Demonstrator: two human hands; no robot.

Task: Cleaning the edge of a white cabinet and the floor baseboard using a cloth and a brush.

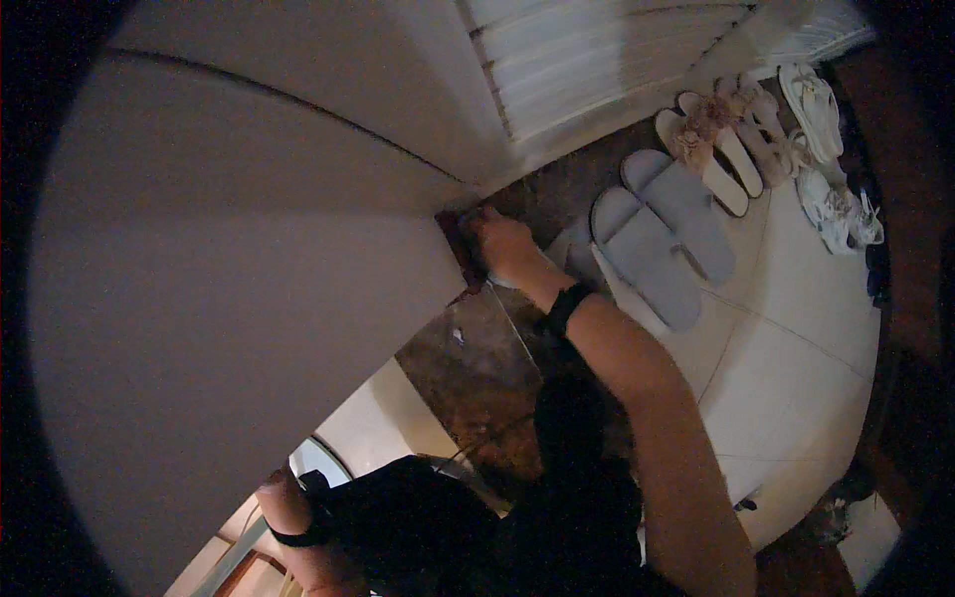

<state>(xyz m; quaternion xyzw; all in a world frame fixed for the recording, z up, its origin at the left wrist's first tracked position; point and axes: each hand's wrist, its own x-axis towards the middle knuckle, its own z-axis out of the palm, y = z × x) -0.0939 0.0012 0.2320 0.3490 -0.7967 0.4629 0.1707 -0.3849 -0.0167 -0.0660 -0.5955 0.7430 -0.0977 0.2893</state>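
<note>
My right hand [503, 242] is low by the floor, at the near corner of a large grey panel [246, 298] that may be a door or a wall. Its fingers are curled around something pale, perhaps a cloth, which shows only at the hand's edges. Beside the fingers, a dark reddish-brown strip [461, 250] runs along the panel's end. My left hand [274, 481] is at the panel's lower edge, mostly hidden behind it, so its grip does not show. Each wrist wears a black band. Below the right hand lies a dark brown stone-like threshold [470, 366] with a small white speck.
Grey slippers [656, 239] lie just right of my right forearm on pale floor tiles [791, 373]. Beyond them are sandals with fluffy trim [709, 149] and white shoes [828, 201]. A white slatted panel [552, 67] stands at the back. My dark-clothed legs [448, 530] are below.
</note>
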